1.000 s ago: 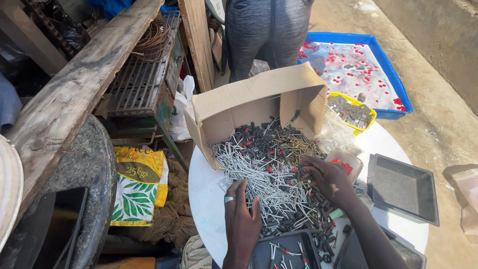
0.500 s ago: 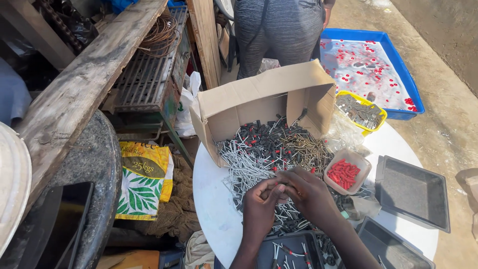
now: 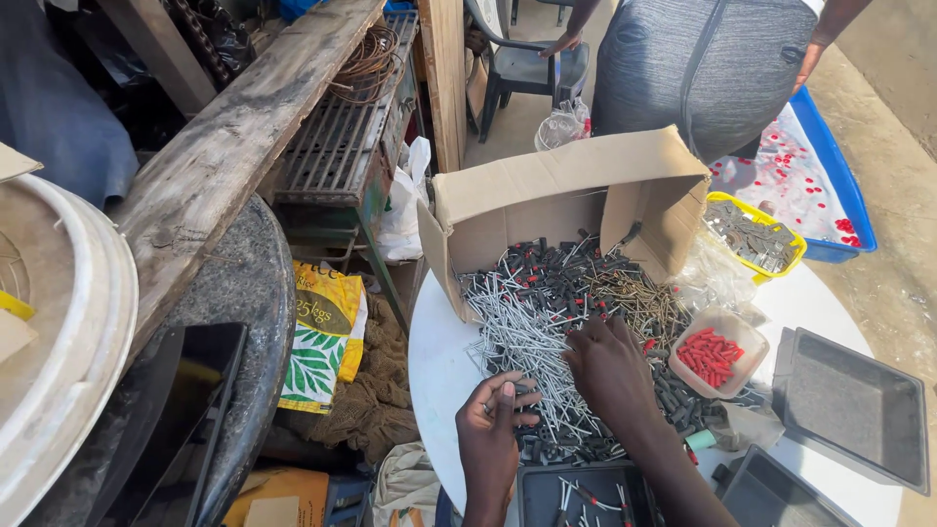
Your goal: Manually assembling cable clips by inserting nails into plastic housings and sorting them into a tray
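A loose heap of silver steel nails mixed with black plastic clips and brownish screws (image 3: 547,322) lies spilled across a round white table (image 3: 439,371), directly under and ahead of both hands, so every piece is within a short reach. The left hand (image 3: 493,429) rests at the near edge of the heap with its fingers curled in, pinching what looks like a few nails between thumb and fingertips; how many it holds cannot be told. The right hand (image 3: 610,376) lies palm down on the middle of the heap, fingers spread and pressed into the pieces; whether it grips anything underneath is hidden.

Just below the hands, touching the heap's near edge, sits a shallow black plastic tray (image 3: 576,493) with a few nails in it, close enough to take pieces without stretching. To the right of the right hand stands a small clear tub of red plastic plugs (image 3: 717,353), kept apart from the mixed pile. Further right lie two empty dark grey trays (image 3: 849,405).

Beyond the hands, an open brown cardboard box (image 3: 566,210) lies tipped on its side, mouth toward the heap, which runs into it. Right of the box is a yellow container of grey metal parts (image 3: 756,234). Another person in grey clothing (image 3: 708,68) stands behind, beside a blue tray (image 3: 830,185).
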